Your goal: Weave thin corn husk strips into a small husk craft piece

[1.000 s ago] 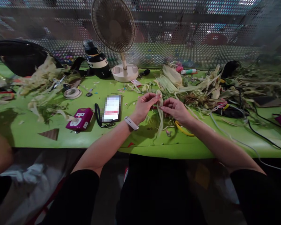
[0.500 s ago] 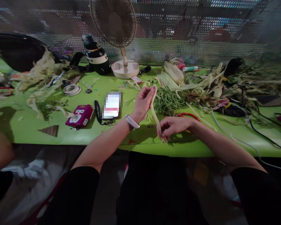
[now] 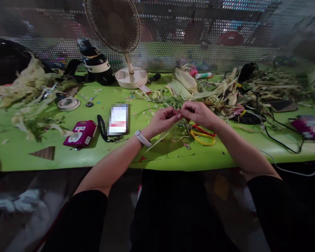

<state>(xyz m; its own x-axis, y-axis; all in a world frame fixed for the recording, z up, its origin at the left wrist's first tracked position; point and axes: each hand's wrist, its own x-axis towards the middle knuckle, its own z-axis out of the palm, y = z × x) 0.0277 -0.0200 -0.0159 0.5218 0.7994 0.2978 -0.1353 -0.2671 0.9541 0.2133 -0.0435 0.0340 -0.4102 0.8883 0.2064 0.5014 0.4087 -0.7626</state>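
My left hand (image 3: 165,119), with a pale watch band on its wrist, is closed in a pinch on a thin pale strip of corn husk (image 3: 161,138). The strip's loose end slants down to the left beneath the fingers. My right hand (image 3: 198,112) pinches at the same spot, fingertips touching those of the left hand. The husk's upper end is hidden between the fingers. Beside the right wrist lie a red and a yellow loop (image 3: 204,137), perhaps scissor handles. Green plant strands (image 3: 175,101) lie just behind the hands.
Dried husks (image 3: 217,92) heap at the back right, near cables (image 3: 275,138). To the left are a lit phone (image 3: 118,119), a purple box (image 3: 81,134), a tape roll (image 3: 68,103) and more husks (image 3: 26,82). A fan (image 3: 131,77) and black bottle (image 3: 98,68) stand behind.
My right hand has moved up from the strip's lower end to meet my left hand. The strip now slants down-left instead of down-right. The view has shifted slightly right.
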